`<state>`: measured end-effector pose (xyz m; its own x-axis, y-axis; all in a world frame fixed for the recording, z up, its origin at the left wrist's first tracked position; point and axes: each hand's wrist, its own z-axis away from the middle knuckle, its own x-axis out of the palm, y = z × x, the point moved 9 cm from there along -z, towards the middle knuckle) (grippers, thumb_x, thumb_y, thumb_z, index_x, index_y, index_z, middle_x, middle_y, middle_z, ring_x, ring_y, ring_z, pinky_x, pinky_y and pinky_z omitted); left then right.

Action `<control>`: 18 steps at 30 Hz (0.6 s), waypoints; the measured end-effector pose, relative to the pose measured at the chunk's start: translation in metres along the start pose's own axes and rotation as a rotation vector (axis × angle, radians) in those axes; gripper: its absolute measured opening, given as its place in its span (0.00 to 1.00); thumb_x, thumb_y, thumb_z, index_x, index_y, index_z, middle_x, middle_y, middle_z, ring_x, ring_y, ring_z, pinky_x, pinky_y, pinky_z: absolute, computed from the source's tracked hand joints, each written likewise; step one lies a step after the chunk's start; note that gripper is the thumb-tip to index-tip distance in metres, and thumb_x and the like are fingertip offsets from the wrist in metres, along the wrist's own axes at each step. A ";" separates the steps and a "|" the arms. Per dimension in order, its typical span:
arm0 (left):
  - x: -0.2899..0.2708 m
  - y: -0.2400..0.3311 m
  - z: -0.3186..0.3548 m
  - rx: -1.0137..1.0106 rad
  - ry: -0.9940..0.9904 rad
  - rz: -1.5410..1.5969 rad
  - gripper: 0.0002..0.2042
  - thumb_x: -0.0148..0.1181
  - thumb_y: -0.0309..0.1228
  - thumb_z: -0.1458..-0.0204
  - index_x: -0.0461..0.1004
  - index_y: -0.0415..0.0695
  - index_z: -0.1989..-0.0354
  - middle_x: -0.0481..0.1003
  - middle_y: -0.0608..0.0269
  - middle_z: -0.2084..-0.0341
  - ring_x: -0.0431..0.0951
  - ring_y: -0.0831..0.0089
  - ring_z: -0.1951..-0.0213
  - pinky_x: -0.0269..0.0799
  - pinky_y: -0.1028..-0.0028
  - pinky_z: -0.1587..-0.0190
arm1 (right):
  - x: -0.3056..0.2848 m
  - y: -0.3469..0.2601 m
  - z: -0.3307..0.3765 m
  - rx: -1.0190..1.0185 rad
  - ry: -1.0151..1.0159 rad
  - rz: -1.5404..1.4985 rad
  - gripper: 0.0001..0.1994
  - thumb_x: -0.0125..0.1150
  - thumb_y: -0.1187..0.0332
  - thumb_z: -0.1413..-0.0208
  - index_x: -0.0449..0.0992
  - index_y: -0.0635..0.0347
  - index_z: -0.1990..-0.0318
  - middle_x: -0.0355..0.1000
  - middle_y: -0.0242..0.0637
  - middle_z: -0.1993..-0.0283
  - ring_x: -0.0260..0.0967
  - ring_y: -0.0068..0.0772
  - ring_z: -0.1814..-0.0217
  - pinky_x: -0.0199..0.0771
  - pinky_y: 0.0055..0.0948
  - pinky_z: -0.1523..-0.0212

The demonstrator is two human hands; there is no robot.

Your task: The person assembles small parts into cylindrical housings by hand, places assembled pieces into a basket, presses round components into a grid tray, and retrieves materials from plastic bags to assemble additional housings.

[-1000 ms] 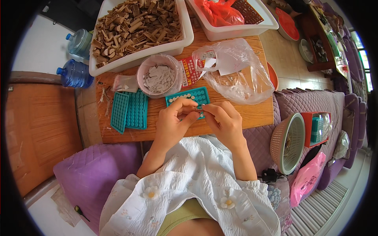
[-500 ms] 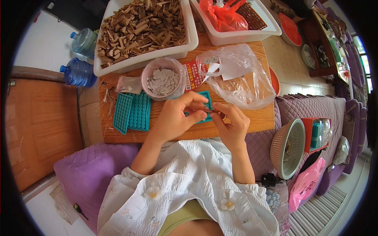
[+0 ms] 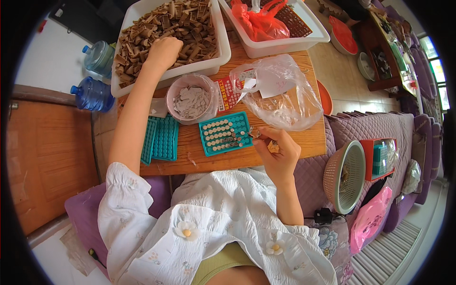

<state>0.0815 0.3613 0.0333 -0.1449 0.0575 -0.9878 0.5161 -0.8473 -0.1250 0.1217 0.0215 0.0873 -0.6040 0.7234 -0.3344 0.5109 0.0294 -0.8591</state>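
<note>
My left hand reaches into a white plastic bin, touching the heap of brown half-tube pieces. Its fingertips are lost among them. My right hand is closed in a pinch on a small shiny piece, too small to name; more glinting bits show against the palm. Just left of that hand lies a teal tray with rows of small round discs, some pale and some dark. Behind the tray stands a pinkish tub filled with grey-white flat pieces.
More teal trays lie at the table's left. A clear plastic bag covers the right side, beside a red printed card. Another white bin with a red bag sits behind. On the sofa at right stands a colander.
My left hand has left my right hand and gone forward and left into the bin of brown pieces. The teal tray is uncovered. My right hand stays near its place, still pinching.
</note>
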 end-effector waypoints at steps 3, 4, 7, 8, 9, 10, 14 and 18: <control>-0.024 -0.010 0.014 -0.030 0.213 0.105 0.05 0.59 0.26 0.56 0.72 0.38 0.75 0.75 0.53 0.73 0.75 0.57 0.70 0.72 0.66 0.66 | -0.005 0.010 0.006 0.049 0.028 -0.036 0.12 0.65 0.81 0.59 0.74 0.66 0.64 0.73 0.38 0.72 0.71 0.24 0.72 0.71 0.19 0.71; -0.029 -0.008 0.018 -0.028 0.211 0.106 0.05 0.59 0.26 0.56 0.72 0.38 0.75 0.75 0.53 0.73 0.75 0.57 0.70 0.72 0.66 0.66 | -0.005 0.011 0.009 0.052 0.029 -0.035 0.12 0.65 0.81 0.59 0.74 0.66 0.64 0.73 0.38 0.72 0.71 0.24 0.72 0.71 0.19 0.71; -0.049 -0.007 0.048 -0.174 0.234 0.715 0.11 0.64 0.30 0.59 0.69 0.38 0.74 0.73 0.60 0.79 0.73 0.73 0.75 0.68 0.68 0.71 | -0.009 0.022 0.017 0.151 0.083 -0.116 0.11 0.64 0.82 0.59 0.73 0.67 0.65 0.73 0.37 0.72 0.71 0.22 0.72 0.70 0.19 0.70; -0.047 0.004 0.058 -0.152 0.256 0.850 0.11 0.65 0.28 0.60 0.68 0.39 0.73 0.73 0.62 0.78 0.74 0.75 0.73 0.69 0.70 0.70 | -0.010 0.026 0.020 0.197 0.116 -0.152 0.10 0.63 0.83 0.58 0.72 0.67 0.66 0.72 0.36 0.73 0.70 0.21 0.72 0.69 0.19 0.71; -0.045 0.020 0.070 -0.125 0.274 0.986 0.11 0.66 0.27 0.60 0.68 0.39 0.72 0.74 0.63 0.78 0.75 0.77 0.71 0.70 0.72 0.69 | -0.012 0.030 0.024 0.245 0.154 -0.187 0.09 0.63 0.83 0.58 0.71 0.67 0.67 0.72 0.35 0.73 0.69 0.20 0.73 0.68 0.18 0.71; -0.053 0.052 0.086 -0.037 0.256 1.295 0.16 0.68 0.25 0.62 0.66 0.41 0.67 0.74 0.63 0.75 0.76 0.75 0.67 0.71 0.74 0.65 | -0.012 0.031 0.026 0.254 0.161 -0.184 0.09 0.63 0.83 0.58 0.71 0.67 0.67 0.72 0.35 0.73 0.69 0.20 0.73 0.68 0.18 0.71; -0.029 0.141 0.135 0.016 -0.110 1.690 0.32 0.65 0.23 0.58 0.59 0.50 0.42 0.70 0.64 0.72 0.76 0.76 0.70 0.74 0.77 0.69 | -0.005 0.019 0.030 0.238 0.131 -0.284 0.08 0.60 0.84 0.56 0.70 0.67 0.68 0.69 0.33 0.73 0.64 0.16 0.74 0.64 0.16 0.73; 0.017 0.193 0.156 0.011 -0.321 1.934 0.26 0.61 0.23 0.53 0.60 0.46 0.45 0.69 0.62 0.70 0.76 0.76 0.70 0.74 0.79 0.71 | -0.001 0.022 0.043 0.311 0.138 -0.395 0.07 0.59 0.85 0.55 0.69 0.68 0.69 0.68 0.32 0.71 0.62 0.15 0.73 0.62 0.15 0.73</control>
<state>0.0472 0.1168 0.0067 0.3915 -0.8777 0.2762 0.1390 0.3532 0.9252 0.1079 -0.0082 0.0519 -0.6171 0.7834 0.0746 0.0420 0.1275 -0.9910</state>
